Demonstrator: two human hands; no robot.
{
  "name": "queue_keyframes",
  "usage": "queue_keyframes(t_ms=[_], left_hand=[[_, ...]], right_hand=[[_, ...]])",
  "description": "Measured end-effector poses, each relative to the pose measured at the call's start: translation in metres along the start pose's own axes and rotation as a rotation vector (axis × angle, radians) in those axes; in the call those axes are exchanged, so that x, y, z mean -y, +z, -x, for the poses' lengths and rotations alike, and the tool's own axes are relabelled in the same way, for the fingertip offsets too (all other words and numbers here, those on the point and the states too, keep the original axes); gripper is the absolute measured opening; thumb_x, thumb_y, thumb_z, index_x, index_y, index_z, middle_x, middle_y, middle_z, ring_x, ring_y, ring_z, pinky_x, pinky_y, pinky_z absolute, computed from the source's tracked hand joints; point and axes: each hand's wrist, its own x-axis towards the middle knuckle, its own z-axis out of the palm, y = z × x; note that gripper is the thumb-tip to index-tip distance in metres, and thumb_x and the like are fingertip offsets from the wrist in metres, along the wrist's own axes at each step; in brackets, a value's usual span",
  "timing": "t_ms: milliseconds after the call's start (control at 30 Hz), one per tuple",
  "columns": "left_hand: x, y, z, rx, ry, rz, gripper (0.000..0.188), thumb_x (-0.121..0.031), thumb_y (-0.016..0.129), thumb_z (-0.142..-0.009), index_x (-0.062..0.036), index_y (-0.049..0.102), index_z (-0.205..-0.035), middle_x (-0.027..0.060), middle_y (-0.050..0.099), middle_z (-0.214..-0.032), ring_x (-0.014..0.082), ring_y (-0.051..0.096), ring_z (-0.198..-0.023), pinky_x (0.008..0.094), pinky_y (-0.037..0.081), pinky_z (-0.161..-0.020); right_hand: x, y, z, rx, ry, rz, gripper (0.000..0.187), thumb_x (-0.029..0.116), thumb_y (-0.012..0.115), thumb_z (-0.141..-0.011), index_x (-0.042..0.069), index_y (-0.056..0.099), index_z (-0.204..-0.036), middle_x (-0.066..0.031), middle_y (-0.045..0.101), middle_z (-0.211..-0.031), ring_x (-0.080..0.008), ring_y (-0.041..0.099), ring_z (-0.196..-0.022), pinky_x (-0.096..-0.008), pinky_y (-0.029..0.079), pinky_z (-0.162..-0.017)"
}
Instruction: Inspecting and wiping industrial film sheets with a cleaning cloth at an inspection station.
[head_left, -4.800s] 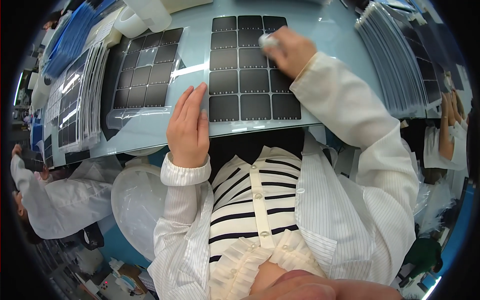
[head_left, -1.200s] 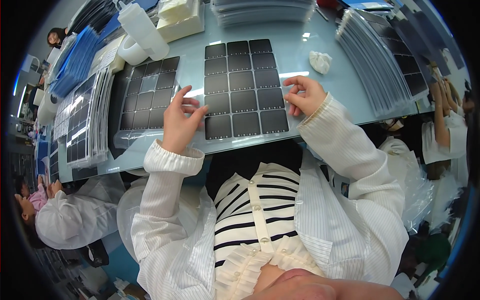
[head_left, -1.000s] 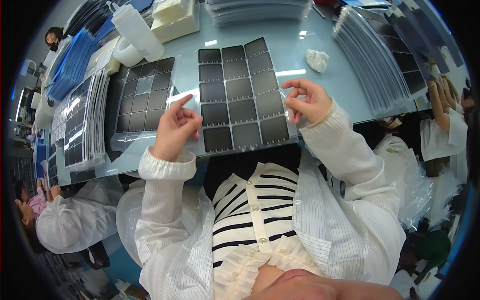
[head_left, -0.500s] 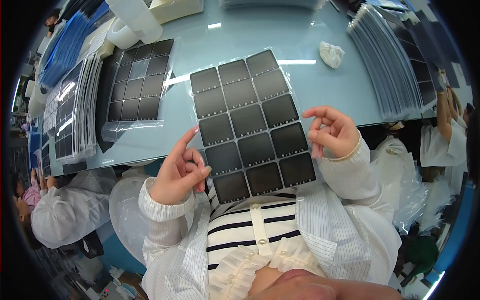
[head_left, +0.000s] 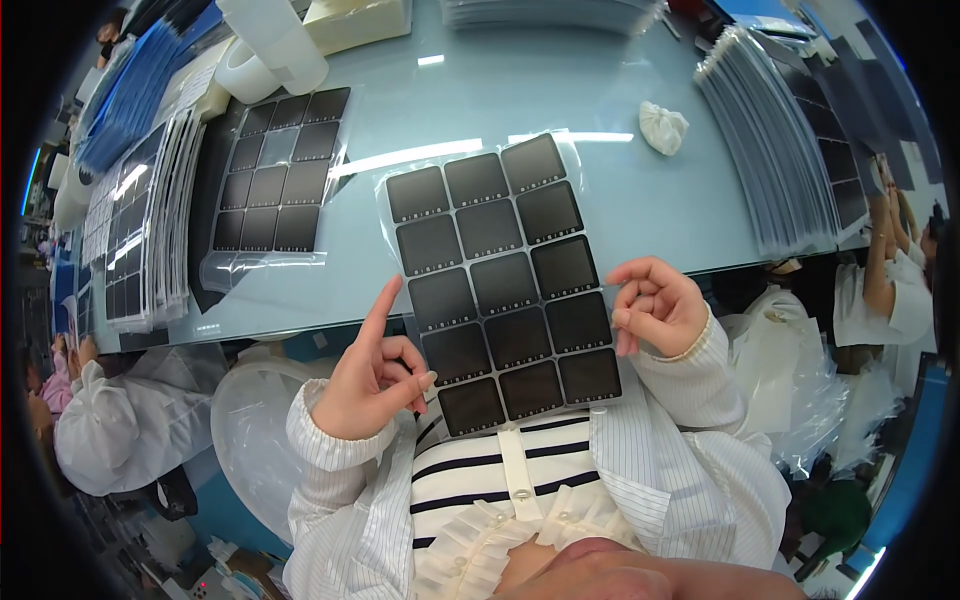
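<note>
Between my two hands is a clear plastic sheet with rows of dark rectangular panels (head_left: pixel 490 285), tilted slightly, its near end over the front of my top. My left hand (head_left: pixel 372 378) grips its left edge low down between thumb and curled fingers, with the index finger stretched up along that side. At the opposite edge, my right hand (head_left: pixel 660 308) is closed, thumb against bent fingers at the clear margin. A similar panel sheet (head_left: pixel 268 185) lies flat on the table to the left, one of its spaces pale.
Stacks of sheets stand at the left (head_left: pixel 160 230) and right (head_left: pixel 775 150) of the glossy table (head_left: pixel 400 110). A white crumpled bundle (head_left: pixel 663 128) sits toward the right; a translucent roll (head_left: pixel 275 50) is at back left. White plastic bags (head_left: pixel 110 425) hang below the table's edge.
The panel sheet has come lower, nearer my body, with both hands moving down along with it. Its far end now lies closer to me. The table's other things stay put.
</note>
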Motion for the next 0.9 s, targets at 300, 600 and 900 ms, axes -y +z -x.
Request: queue_keyframes(t_ms=[300,600,900], left_hand=[[0.007,0.004,-0.001,0.012,0.051,0.104,0.101,0.014,0.053,-0.082,-0.0202,-0.016,-0.147,0.0103,0.059,-0.075,0.0182,0.065,-0.063,0.0293,0.056,-0.059],[-0.011,0.013,-0.004,0.132,-0.013,-0.077,0.095,0.011,0.053,-0.083,-0.0142,-0.013,-0.147,0.0111,0.062,-0.071,0.0168,0.064,-0.061,0.0274,0.055,-0.058],[-0.029,0.016,-0.037,0.01,0.241,-0.281,0.044,-0.002,0.052,-0.089,0.0036,0.044,-0.132,0.0068,0.061,-0.069,0.0124,0.059,-0.057,0.022,0.048,-0.053]], right_hand=[[-0.043,-0.009,0.017,0.46,0.129,-0.261,0.064,-0.003,0.078,-0.069,-0.001,0.045,-0.124,-0.0138,0.061,-0.108,-0.0204,0.064,-0.091,-0.03,0.053,-0.077],[-0.022,0.015,0.039,0.135,-0.017,0.128,0.026,0.008,0.067,-0.084,-0.005,0.059,-0.105,-0.0131,0.069,-0.093,-0.0162,0.067,-0.083,-0.026,0.054,-0.07],[0.044,-0.097,0.06,-0.819,-0.698,0.112,0.042,-0.001,0.07,-0.077,-0.002,0.058,-0.117,0.0006,0.06,-0.071,-0.0045,0.051,-0.054,-0.019,0.04,-0.05]])
